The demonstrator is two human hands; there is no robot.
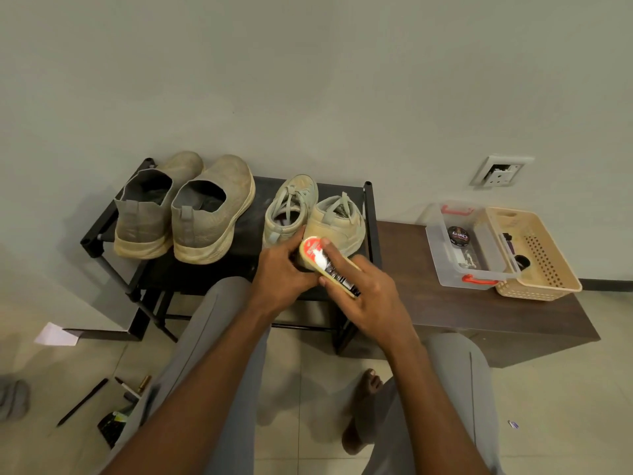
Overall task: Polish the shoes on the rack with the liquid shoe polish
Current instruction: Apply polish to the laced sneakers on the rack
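A black shoe rack (253,197) holds two pairs of shoes. Two large beige slip-on shoes (191,214) stand at the left, heels toward me. At the right sit two smaller pale laced sneakers (291,207), the right-hand one (337,222) tilted. Just in front of these I hold a liquid shoe polish bottle (325,265), cream with a red and white label, lying slanted. My right hand (370,289) wraps the bottle's body. My left hand (279,272) grips its upper end next to the sneaker heel.
A dark wooden bench (428,303) adjoins the rack on the right, carrying a clear box (459,248) with a polish tin and a beige basket (541,255). My grey-trousered knees and a bare foot (366,389) are below. Pens and small items (102,402) lie on the tiled floor at left.
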